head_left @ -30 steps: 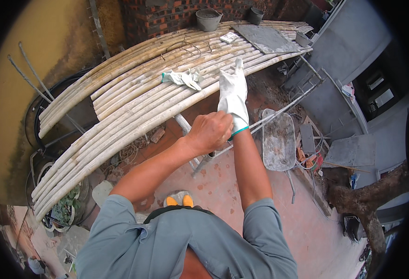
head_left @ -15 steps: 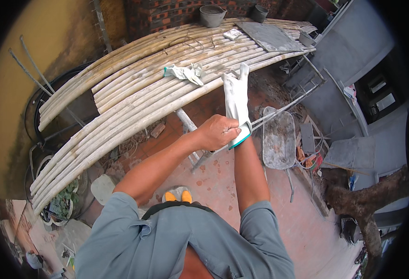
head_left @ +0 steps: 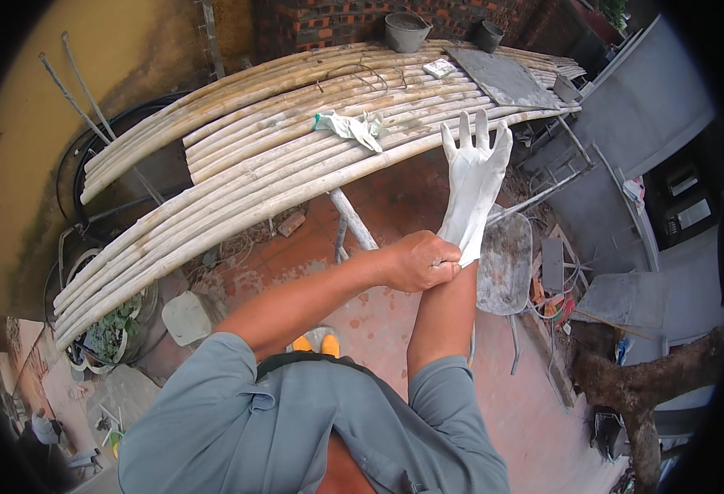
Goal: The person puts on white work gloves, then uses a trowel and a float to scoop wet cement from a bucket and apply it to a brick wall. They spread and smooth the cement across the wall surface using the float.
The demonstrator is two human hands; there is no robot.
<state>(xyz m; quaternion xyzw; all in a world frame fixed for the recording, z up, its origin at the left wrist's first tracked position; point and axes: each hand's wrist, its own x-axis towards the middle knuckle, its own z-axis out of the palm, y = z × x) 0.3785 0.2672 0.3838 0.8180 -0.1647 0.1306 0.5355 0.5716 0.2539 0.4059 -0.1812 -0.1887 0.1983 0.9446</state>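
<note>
A white work glove (head_left: 463, 218) covers my right hand (head_left: 474, 169), which is raised with its fingers stretched up and spread apart. My bare left hand (head_left: 422, 262) is closed on the glove's cuff at the right wrist. Beyond my hands, a second white glove (head_left: 352, 128) with a green-edged cuff lies crumpled on a platform of pale bamboo poles (head_left: 255, 198).
A grey board (head_left: 502, 78) and a bucket (head_left: 407, 33) rest at the platform's far end. A support leg (head_left: 352, 218) slants beneath the poles. To the right stand a dirty wheelbarrow (head_left: 506, 272) and a tree trunk (head_left: 625, 366). A pale stool (head_left: 187, 319) is at left.
My right hand has turned and spread its fingers, now filling the glove's fingers. Both hands have moved slightly right, and the left still grips the cuff. The view has shifted a little.
</note>
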